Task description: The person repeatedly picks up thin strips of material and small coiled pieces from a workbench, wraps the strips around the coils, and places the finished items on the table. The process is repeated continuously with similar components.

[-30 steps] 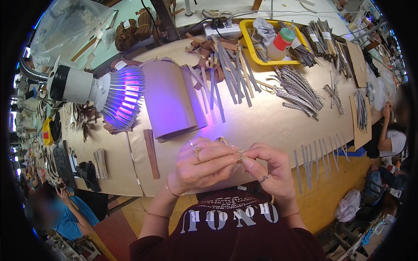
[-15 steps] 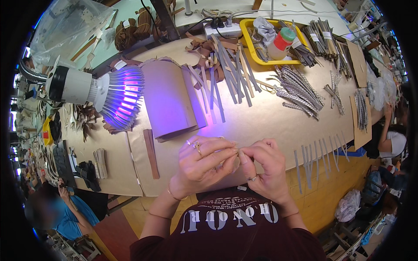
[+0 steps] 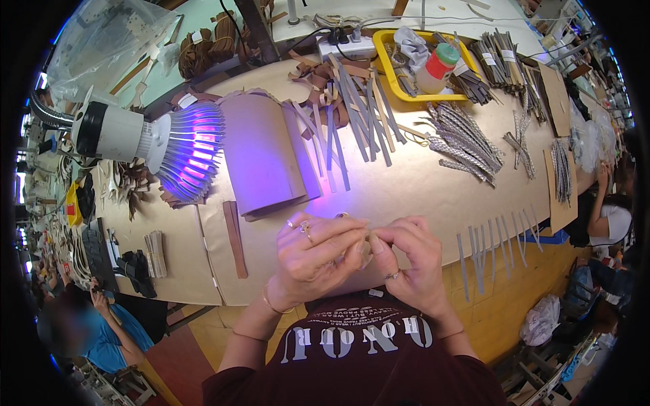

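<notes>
While our left hand [image 3: 313, 260] and right hand [image 3: 409, 260] meet fingertip to fingertip at the near edge of the table [image 3: 420, 189], we pinch a small thin strip [image 3: 367, 238] between them — the fingers of both hands are drawn narrow and closed on it, thumbs pressed against forefingers. The strip is mostly hidden by our fingers, so we cannot tell its full length or colour; it sits just above the table's brown paper cover, close to our chest.

Rings show on our left hand and one on our right, with thin bracelets at both wrists.

Just beyond our hands lies a curled sheet of brown card [image 3: 261, 159], lit violet by a lamp [image 3: 152, 145] with a finned head that points at it from the left. A dark brown strip [image 3: 235, 238] lies flat to the left of our left hand. To the right, a row of grey strips [image 3: 491, 247] hangs over the table edge. Farther back — well apart from us — a loose pile of grey and brown strips [image 3: 352, 111] spreads out, and a yellow tray [image 3: 387, 64] holds a bottle with a red and green cap [image 3: 437, 68].
</notes>
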